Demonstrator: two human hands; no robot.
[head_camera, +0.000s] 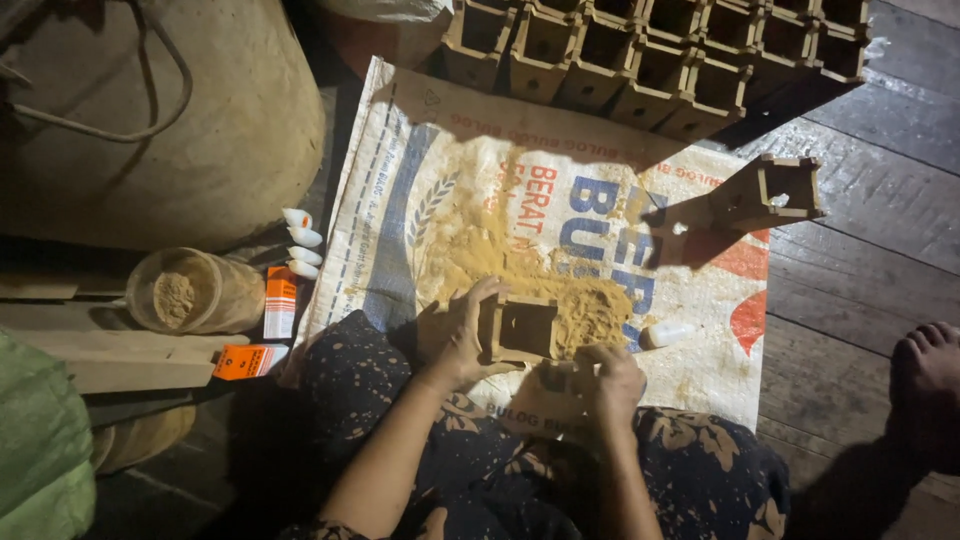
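Left hand (452, 338) grips the small wooden box (522, 330) on the printed sack (420, 180) beside the sawdust (590, 312); right hand (612, 380) curls closed at its edge, contents unclear; I judge assembly underway, steady seating next.

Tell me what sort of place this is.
Probably a home craft workshop, worked on the floor: a plank floor, a woven sack spread as a mat with sawdust on it, and rows of wooden boxes.

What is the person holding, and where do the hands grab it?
A small wooden box. The left hand grips its left side; the right hand is at its lower right corner.
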